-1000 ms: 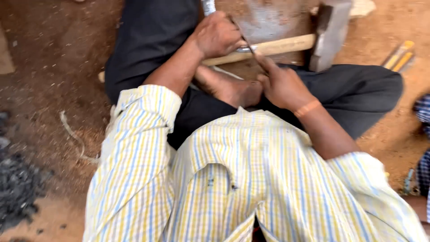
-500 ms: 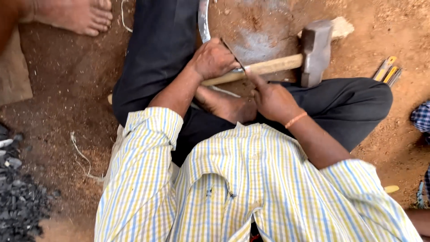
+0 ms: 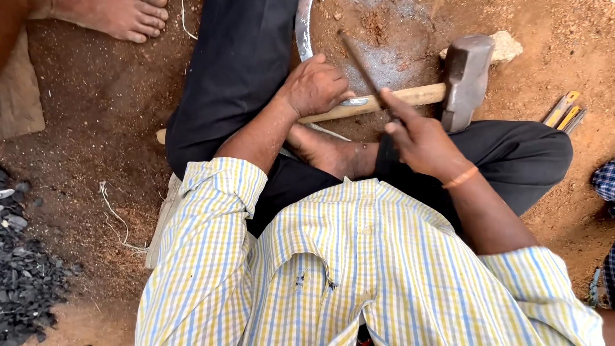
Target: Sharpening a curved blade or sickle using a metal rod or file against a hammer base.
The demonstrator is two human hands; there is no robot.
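The thin dark file [image 3: 362, 70] in the right hand [image 3: 419, 141] slants from the fingers up and to the left, its long axis running diagonally over the grey patch of ground [image 3: 391, 57] toward the top of the view. It is a slim, dull, rod-like tool, slightly blurred, and its lower end disappears inside the grip, where thumb and fingers are pinched closed around it. Under it lies a curved metal blade [image 3: 302, 35] — bright, narrow, bending from the top edge of the view down to the left hand [image 3: 315, 84], which is pressed down over it in a closed grasp, so that only a small shiny bit shows beside the knuckles; the blade's upper end is cut off by the frame. The blade rests across the pale wooden handle of a hammer [image 3: 466, 77], whose handle runs nearly level from left to right, its dark steel head on the right, lying on the dirt just beside a light stone [image 3: 509, 45]. The person sits cross-legged in dark trousers, a bare foot [image 3: 327, 150] tucked below the handle. Another person's foot [image 3: 122, 16] shows at top left, charcoal pieces [image 3: 25, 275] at lower left, and yellow-handled tools [image 3: 564, 112] — partly hidden — at right.
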